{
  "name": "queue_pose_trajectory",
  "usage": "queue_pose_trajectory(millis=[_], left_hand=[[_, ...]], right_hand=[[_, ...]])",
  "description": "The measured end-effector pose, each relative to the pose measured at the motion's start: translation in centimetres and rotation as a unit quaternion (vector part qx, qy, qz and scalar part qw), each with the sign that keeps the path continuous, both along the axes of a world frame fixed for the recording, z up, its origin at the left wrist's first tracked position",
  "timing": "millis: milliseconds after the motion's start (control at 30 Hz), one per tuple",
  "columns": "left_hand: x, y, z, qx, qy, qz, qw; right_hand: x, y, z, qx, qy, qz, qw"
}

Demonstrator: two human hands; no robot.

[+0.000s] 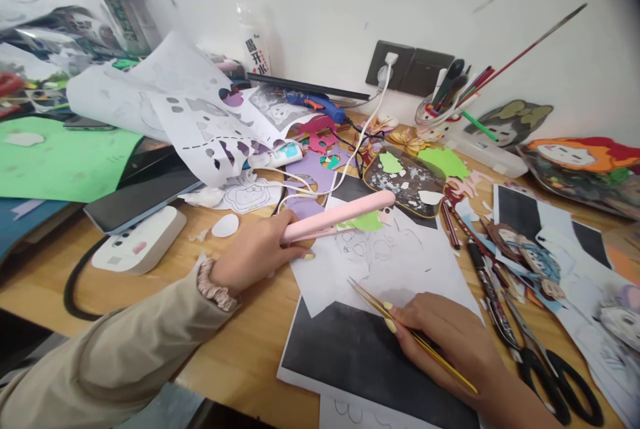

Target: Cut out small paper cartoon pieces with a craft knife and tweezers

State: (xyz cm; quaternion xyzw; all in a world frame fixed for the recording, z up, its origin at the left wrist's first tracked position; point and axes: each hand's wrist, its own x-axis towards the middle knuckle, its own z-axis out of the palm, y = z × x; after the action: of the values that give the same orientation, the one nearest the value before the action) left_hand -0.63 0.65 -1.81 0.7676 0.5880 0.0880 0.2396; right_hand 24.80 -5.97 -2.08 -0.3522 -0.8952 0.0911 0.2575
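My left hand (257, 245) is closed around the end of a pink hair straightener (345, 214), whose far end points right over a white sheet with pencil drawings (400, 262). A piece of green paper (367, 221) lies under the straightener, partly covered by it. In my right hand (445, 335) are yellow tweezers (425, 345), their thin tips resting on or just above the near part of the white sheet. Below that sheet is a black sheet with a white edge (360, 355). Whether the straightener's plates grip the green paper I cannot tell.
Black-handled scissors (547, 362) and a black marker (493, 295) lie at the right. A white device (140, 242) stands at the left by cut papers (210, 125). A white cable (367, 135) runs to the wall socket. Behind are a blue glue gun (320, 105) and a tray (405, 179).
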Motion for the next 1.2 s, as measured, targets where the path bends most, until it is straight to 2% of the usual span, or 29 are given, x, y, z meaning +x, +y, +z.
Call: queue_pose_trajectory(millis=[367, 533, 600, 767, 833, 1033, 1200], left_hand=[[-0.1, 0.0, -0.2, 0.009, 0.007, -0.003, 1.0], [0.0, 0.1, -0.2, 0.014, 0.006, -0.006, 1.0], [0.0, 0.1, -0.2, 0.018, 0.011, -0.004, 1.0], [0.0, 0.1, 0.4, 0.033, 0.007, -0.001, 0.999], [0.0, 0.0, 0.7, 0.04, -0.002, -0.004, 0.999], [0.0, -0.2, 1.0, 0.07, 0.009, 0.022, 0.997], [0.0, -0.3, 0.8, 0.082, 0.023, 0.016, 0.996]], right_hand=[[0.0, 0.3, 0.5, -0.013, -0.003, -0.001, 1.0], [0.5, 0.1, 1.3, -0.023, 0.018, -0.007, 1.0], [1.0, -0.1, 1.5, -0.007, 0.041, -0.038, 0.998], [2.2, -0.4, 1.3, 0.074, 0.08, -0.225, 0.968], [2.3, -0.3, 1.1, 0.086, 0.076, -0.257, 0.959], [2.0, -0.2, 1.0, 0.074, 0.101, -0.242, 0.962], [2.0, -0.3, 1.0, 0.019, 0.125, -0.216, 0.968]])
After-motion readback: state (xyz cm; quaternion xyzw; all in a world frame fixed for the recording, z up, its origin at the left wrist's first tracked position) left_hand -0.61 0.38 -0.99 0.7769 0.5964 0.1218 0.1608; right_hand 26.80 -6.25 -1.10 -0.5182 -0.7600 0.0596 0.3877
